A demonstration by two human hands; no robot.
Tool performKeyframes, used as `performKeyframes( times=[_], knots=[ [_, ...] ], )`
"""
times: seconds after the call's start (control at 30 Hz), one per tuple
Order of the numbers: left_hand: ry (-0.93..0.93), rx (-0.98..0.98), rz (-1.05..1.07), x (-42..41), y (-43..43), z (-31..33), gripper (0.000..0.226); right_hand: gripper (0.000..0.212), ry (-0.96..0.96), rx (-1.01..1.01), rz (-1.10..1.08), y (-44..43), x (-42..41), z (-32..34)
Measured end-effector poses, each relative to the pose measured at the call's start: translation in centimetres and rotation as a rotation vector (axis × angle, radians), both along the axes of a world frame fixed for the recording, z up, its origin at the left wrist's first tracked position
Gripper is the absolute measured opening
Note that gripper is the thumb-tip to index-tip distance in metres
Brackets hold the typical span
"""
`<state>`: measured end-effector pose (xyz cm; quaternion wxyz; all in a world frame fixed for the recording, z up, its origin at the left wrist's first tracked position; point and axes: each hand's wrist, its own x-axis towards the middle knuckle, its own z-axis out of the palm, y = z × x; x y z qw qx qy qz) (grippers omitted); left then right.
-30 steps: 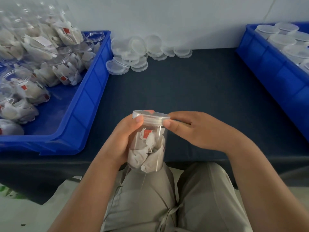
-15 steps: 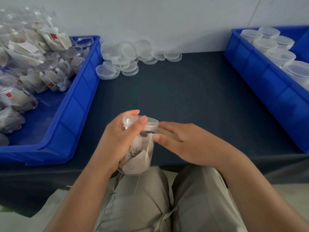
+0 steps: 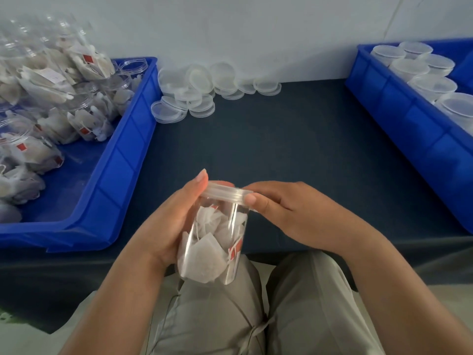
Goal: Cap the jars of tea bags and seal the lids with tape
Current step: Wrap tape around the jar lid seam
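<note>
Left hand [image 3: 166, 221] grips capped tea-bag jar [image 3: 215, 242]; right hand [image 3: 289, 211] fingers pinch its lid [image 3: 225, 194]. Taping remains; uncapped jars [image 3: 51, 103] wait far left.

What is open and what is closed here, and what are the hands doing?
Held jar: lid on, full of tea bags.
Left hand: grips the jar.
Right hand: pinches the lid.
Left bin jars: open, no lids.
Right bin jars: capped.
Loose lids: piled, unused.

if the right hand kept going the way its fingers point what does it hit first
The lid: the right hand pinches its rim, pointing toward the left hand, which grips the jar and would likely come next.
</note>
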<state>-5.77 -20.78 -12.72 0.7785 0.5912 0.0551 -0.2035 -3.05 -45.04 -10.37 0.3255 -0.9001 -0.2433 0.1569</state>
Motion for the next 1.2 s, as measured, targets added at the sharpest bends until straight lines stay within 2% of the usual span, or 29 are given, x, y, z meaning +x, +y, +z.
performKeyframes(
  times=[0.1,0.17,0.3,0.37,0.43,0.6,0.7,0.8,0.9,1.07,1.17,1.2],
  knots=[
    [-0.091,0.175,0.010,0.2,0.3,0.7,0.083,0.062,-0.036,0.034,-0.085,0.5,-0.3,0.0],
    [-0.155,0.353,0.082,-0.1,-0.3,1.0,0.076,0.064,-0.084,-0.016,-0.148,0.7,-0.3,-0.2],
    [-0.232,0.636,0.131,-0.7,-2.2,0.6,0.092,0.070,-0.131,-0.060,-0.214,1.4,-0.6,-0.7],
    [-0.251,0.716,0.177,-0.6,-2.5,0.5,0.087,0.076,-0.124,-0.082,-0.189,1.6,-0.8,-0.8],
    [-0.230,0.660,0.207,-0.3,-1.8,0.5,0.080,0.073,-0.081,-0.107,-0.130,1.2,-0.7,-0.7],
    [-0.093,0.255,0.192,-1.0,-0.1,0.8,0.084,0.051,-0.033,-0.047,-0.026,-0.3,-0.2,0.1],
    [-0.057,0.025,0.144,-1.6,0.2,0.6,0.086,0.057,0.001,-0.040,0.021,-0.5,0.3,0.6],
    [-0.088,-0.046,0.094,-1.9,0.3,0.7,0.092,0.065,0.056,-0.008,0.059,-0.7,0.6,0.9],
    [-0.123,-0.033,0.070,-1.8,-0.2,0.7,0.080,0.048,0.074,0.099,0.098,-0.6,0.5,0.9],
    [-0.203,0.212,0.087,-1.1,-0.2,0.8,0.075,0.036,0.034,0.155,0.000,-0.5,0.0,0.5],
    [-0.235,0.341,0.143,-1.1,-0.6,0.3,0.062,0.043,-0.041,0.135,-0.126,-0.5,-0.3,-0.1],
    [-0.230,0.385,0.127,-1.2,-1.0,0.3,0.065,0.048,-0.061,0.108,-0.158,-0.4,-0.4,-0.2]
  ],
)
